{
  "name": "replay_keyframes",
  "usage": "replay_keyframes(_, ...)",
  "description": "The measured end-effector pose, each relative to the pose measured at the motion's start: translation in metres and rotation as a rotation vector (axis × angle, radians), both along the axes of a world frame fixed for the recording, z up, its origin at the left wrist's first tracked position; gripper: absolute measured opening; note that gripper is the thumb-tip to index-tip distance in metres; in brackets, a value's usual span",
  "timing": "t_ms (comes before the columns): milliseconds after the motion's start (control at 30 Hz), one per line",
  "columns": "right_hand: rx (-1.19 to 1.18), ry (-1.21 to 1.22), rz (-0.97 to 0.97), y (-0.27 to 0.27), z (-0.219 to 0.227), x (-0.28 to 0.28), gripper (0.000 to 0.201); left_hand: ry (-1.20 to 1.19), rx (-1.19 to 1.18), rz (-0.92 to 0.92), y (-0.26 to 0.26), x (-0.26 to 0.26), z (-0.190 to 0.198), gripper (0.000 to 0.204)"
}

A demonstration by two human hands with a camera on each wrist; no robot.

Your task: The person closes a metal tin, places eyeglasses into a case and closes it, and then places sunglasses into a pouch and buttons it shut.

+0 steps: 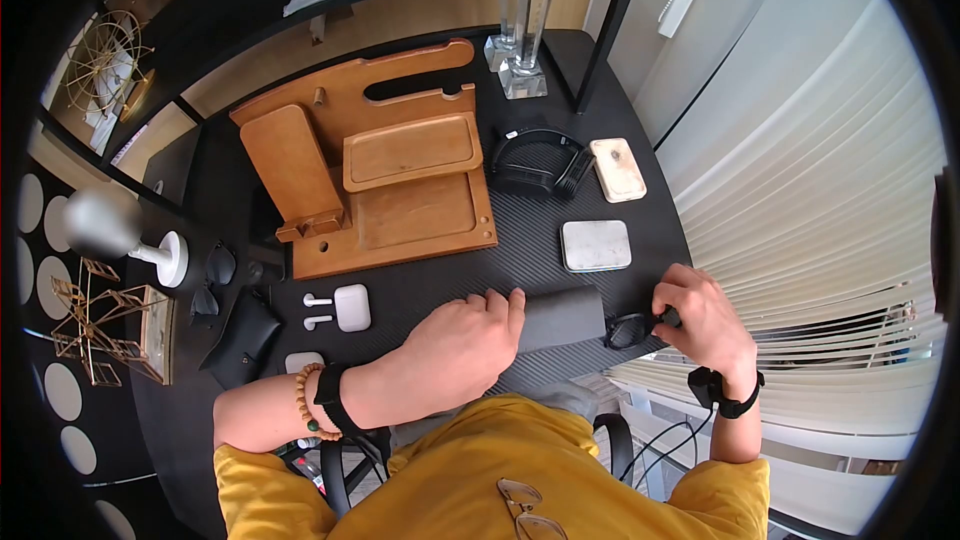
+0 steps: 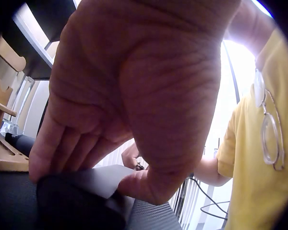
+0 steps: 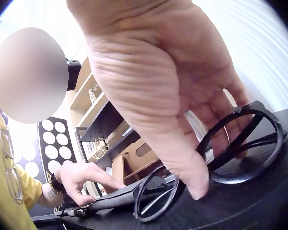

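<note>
My left hand grips a dark grey, long glasses case near the table's front edge. In the left wrist view its thumb is on one side of the case and the fingers are on the other. To the right, my right hand pinches a pair of black-framed eyeglasses. The right wrist view shows the thumb over the bridge, with one round rim on each side and the fingers behind. One lens rim overlaps the end of the case in that view.
Beyond the hands lie a white tin, a cream box and a black headband-like device. A wooden desk organizer stands at centre left. White earbuds and their case, sunglasses and a black pouch lie left.
</note>
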State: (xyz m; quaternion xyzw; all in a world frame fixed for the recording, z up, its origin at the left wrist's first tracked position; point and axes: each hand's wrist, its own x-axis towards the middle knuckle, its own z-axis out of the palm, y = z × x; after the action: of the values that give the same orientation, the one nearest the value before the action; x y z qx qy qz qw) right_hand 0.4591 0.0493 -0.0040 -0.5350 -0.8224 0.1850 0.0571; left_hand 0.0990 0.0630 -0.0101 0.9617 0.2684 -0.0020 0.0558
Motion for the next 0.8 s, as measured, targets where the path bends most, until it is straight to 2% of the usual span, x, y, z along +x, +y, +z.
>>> replay_keyframes(167,-0.192,0.108,-0.008,-0.005,0.018,-0.003,0.026,0.018,0.028,-0.001,0.001,0.001,0.0,0.077)
replay_keyframes(233,-0.217,0.238,0.163,-0.011,0.017,-0.007,0.03,0.018,0.034,0.0,0.001,0.001,-0.001,0.076)
replay_keyframes(333,-0.189,0.293,0.262,-0.016,0.022,-0.026,0.039,0.035,0.044,0.011,0.002,0.003,0.001,0.075)
replay_keyframes(367,-0.195,0.287,0.29,-0.017,0.021,-0.028,0.048,0.051,0.014,0.017,0.004,0.004,0.004,0.072)
replay_keyframes(433,-0.194,0.277,0.28,-0.018,0.018,-0.033,0.048,0.068,-0.017,0.023,0.007,0.003,0.005,0.069)
replay_keyframes(633,-0.15,0.222,0.299,-0.017,0.013,-0.039,0.047,-0.135,-0.058,0.009,0.018,-0.008,0.005,0.054)
replay_keyframes(700,-0.095,0.3,0.257,-0.015,0.017,-0.04,0.04,-0.162,-0.359,0.089,0.029,-0.012,0.008,0.035)
replay_keyframes(733,-0.096,0.3,0.257,-0.015,0.019,-0.041,0.04,-0.162,-0.36,0.09,0.034,-0.011,0.007,0.035)
replay_keyframes(800,0.055,0.358,0.185,-0.013,0.024,-0.05,0.037,-0.289,-0.534,0.177,0.043,-0.012,0.003,0.023)
